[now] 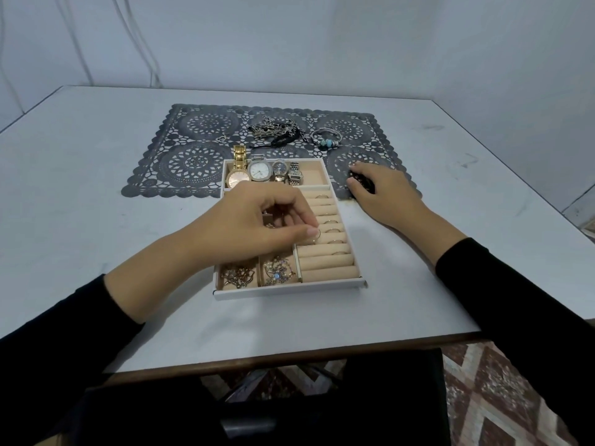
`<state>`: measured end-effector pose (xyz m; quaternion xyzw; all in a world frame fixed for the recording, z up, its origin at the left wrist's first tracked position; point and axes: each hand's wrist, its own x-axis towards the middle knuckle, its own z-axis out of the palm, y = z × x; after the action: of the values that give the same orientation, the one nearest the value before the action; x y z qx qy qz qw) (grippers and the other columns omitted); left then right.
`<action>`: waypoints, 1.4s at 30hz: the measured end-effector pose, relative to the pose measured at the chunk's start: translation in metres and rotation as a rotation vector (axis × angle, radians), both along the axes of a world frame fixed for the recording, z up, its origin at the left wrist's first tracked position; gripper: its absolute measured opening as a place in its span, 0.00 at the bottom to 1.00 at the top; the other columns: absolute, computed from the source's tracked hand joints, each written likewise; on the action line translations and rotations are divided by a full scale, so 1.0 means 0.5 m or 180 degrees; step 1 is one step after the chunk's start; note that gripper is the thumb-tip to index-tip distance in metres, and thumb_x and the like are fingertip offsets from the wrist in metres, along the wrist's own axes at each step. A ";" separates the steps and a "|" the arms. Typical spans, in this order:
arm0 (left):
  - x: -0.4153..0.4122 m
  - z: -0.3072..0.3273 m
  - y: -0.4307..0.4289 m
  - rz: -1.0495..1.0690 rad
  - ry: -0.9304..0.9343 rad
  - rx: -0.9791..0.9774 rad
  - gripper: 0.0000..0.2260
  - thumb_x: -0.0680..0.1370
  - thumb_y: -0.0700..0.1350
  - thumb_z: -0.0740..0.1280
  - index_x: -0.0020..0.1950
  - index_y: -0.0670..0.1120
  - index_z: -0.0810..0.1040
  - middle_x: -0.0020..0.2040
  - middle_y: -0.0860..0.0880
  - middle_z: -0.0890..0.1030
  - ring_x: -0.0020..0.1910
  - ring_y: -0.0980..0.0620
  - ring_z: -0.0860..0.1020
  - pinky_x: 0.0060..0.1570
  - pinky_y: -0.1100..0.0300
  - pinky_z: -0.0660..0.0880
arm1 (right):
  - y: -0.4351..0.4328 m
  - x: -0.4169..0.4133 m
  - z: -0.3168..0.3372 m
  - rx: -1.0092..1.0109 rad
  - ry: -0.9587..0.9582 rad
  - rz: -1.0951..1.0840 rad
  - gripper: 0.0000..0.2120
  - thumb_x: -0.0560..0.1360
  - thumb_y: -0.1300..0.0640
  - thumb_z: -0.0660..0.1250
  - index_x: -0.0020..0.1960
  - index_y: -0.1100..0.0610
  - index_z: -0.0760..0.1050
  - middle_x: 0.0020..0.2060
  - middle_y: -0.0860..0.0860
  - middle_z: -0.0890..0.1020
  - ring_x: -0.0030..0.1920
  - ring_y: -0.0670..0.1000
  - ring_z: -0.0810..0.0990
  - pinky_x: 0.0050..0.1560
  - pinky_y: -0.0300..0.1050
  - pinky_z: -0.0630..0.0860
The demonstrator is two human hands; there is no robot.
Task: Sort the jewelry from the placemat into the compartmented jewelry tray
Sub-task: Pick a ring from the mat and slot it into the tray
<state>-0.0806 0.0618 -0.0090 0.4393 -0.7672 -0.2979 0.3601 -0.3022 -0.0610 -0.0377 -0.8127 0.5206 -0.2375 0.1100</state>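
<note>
The beige jewelry tray point(286, 291) lies in the middle of the table, its far end on the dark lace placemat point(199, 162). My left hand point(257, 220) hovers over the tray and pinches a thin ring point(317, 237) at the ring rolls point(328, 262), where several rings sit in the slots. My right hand point(383, 191) rests on the placemat's right corner, fingers curled around a small dark item point(362, 183). Several watches point(257, 172) fill the tray's far compartment. A tangle of chains point(277, 130) and a beaded bracelet point(325, 138) lie on the placemat.
Small jewelry pieces point(238, 276) and a blue-stoned piece point(278, 273) fill the tray's two near-left compartments. The grey table point(96, 204) ends at a wooden front edge. White walls stand behind, with cables at the back left. A patterned floor shows at lower right.
</note>
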 end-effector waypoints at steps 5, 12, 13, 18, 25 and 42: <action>-0.004 -0.002 0.002 -0.0186 -0.0270 -0.0102 0.04 0.74 0.44 0.75 0.46 0.46 0.84 0.42 0.51 0.84 0.43 0.49 0.83 0.46 0.52 0.80 | 0.002 0.000 0.001 0.0011 -0.0013 0.0008 0.14 0.80 0.53 0.61 0.60 0.60 0.77 0.57 0.55 0.81 0.58 0.54 0.76 0.57 0.42 0.67; 0.001 0.001 0.001 -0.0246 -0.0264 -0.0001 0.04 0.73 0.45 0.75 0.46 0.47 0.84 0.42 0.51 0.84 0.44 0.49 0.83 0.47 0.50 0.80 | 0.004 0.001 0.003 0.0051 -0.0042 0.0015 0.14 0.80 0.53 0.61 0.60 0.59 0.77 0.57 0.54 0.81 0.58 0.54 0.76 0.57 0.43 0.67; 0.002 0.000 0.000 -0.0262 -0.0283 0.0031 0.04 0.73 0.45 0.76 0.46 0.48 0.85 0.42 0.52 0.84 0.44 0.49 0.83 0.47 0.50 0.80 | 0.005 0.001 0.004 0.0046 -0.0050 0.0023 0.14 0.80 0.53 0.61 0.60 0.59 0.77 0.56 0.54 0.81 0.58 0.54 0.76 0.57 0.43 0.67; 0.004 -0.003 -0.002 -0.0372 -0.0564 -0.0008 0.04 0.73 0.47 0.75 0.47 0.50 0.85 0.43 0.55 0.84 0.46 0.52 0.82 0.47 0.51 0.80 | 0.004 -0.001 0.002 0.0010 -0.0041 0.0035 0.14 0.80 0.53 0.61 0.60 0.59 0.76 0.56 0.54 0.81 0.58 0.54 0.76 0.56 0.42 0.67; 0.010 0.002 -0.002 -0.0532 -0.0742 -0.0154 0.05 0.75 0.44 0.72 0.49 0.50 0.85 0.46 0.55 0.84 0.49 0.51 0.82 0.49 0.50 0.79 | 0.002 0.000 0.002 0.0019 -0.0064 0.0038 0.14 0.80 0.53 0.61 0.61 0.57 0.76 0.57 0.52 0.81 0.58 0.52 0.76 0.55 0.40 0.67; -0.002 0.025 -0.008 -0.0213 -0.0777 0.0702 0.03 0.72 0.46 0.76 0.44 0.54 0.85 0.44 0.51 0.85 0.46 0.49 0.82 0.50 0.44 0.79 | -0.002 -0.002 -0.002 -0.0011 -0.0039 0.0071 0.14 0.80 0.53 0.61 0.61 0.58 0.76 0.56 0.53 0.81 0.57 0.53 0.76 0.53 0.41 0.67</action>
<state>-0.0814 0.0576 0.0033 0.4832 -0.7821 -0.3365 0.2037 -0.3031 -0.0620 -0.0385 -0.8172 0.5104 -0.2421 0.1144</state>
